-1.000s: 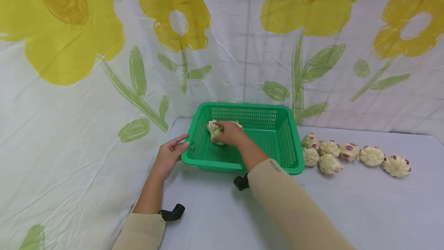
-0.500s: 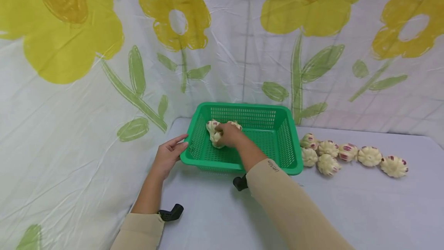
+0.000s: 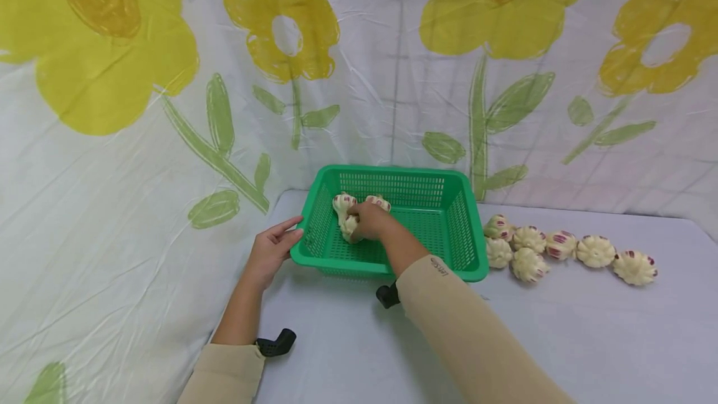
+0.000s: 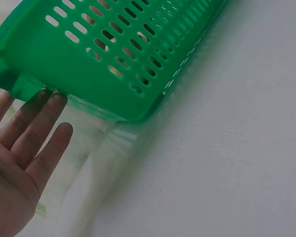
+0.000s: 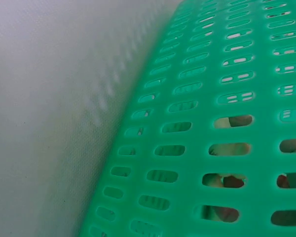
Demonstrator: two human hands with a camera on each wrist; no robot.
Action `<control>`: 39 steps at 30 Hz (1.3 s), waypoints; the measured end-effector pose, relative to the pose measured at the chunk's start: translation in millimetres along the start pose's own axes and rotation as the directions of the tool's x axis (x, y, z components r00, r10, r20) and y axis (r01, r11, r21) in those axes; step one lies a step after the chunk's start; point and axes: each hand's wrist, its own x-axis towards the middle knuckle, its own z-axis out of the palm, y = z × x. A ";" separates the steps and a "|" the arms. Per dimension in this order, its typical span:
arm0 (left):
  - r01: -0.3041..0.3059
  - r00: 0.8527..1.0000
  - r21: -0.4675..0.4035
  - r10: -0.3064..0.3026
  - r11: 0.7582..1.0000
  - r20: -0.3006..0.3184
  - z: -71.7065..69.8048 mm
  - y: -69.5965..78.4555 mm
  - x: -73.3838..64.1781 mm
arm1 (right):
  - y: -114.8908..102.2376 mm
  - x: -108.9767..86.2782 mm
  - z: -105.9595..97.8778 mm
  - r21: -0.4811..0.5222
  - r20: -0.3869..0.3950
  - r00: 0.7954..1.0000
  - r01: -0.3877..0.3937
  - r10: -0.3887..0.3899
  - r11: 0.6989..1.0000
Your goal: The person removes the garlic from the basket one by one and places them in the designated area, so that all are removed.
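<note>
A green plastic basket with slotted walls stands on the table. My right hand is down inside it, with thumb and fingertips on a cream garlic bulb. Two more purple-streaked bulbs lie in the basket: one garlic bulb at the left, another garlic bulb behind the hand. My left hand is at the basket's left end, its fingers straight and touching the rim. From the left wrist, the straight fingers reach under the rim. The right wrist view shows mostly the slotted wall, hiding the hand.
Several garlic bulbs lie in a cluster and row on the white table, right of the basket. A white curtain with yellow flowers hangs behind and to the left. Each wrist carries a black camera mount.
My right hand has moved slightly nearer me inside the basket, and the bulb at its fingertips sits a little lower, showing more of the bulbs around it. The left hand keeps its place.
</note>
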 end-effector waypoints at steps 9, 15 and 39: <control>-0.004 1.000 0.001 0.004 1.000 -0.001 0.6 2.3 -1.9 | 2.2 4.9 2.5 0.014 0.036 0.999 -0.024 0.024 1.000; 0.001 1.000 0.000 -0.001 1.000 0.001 0.5 2.3 -1.4 | 4.1 8.2 4.5 -0.048 0.044 0.999 -0.023 0.025 0.999; 0.002 1.000 0.016 -0.002 1.000 -0.009 0.3 0.6 -0.2 | -1.1 4.5 3.0 -0.002 -0.029 0.999 0.022 -0.022 1.000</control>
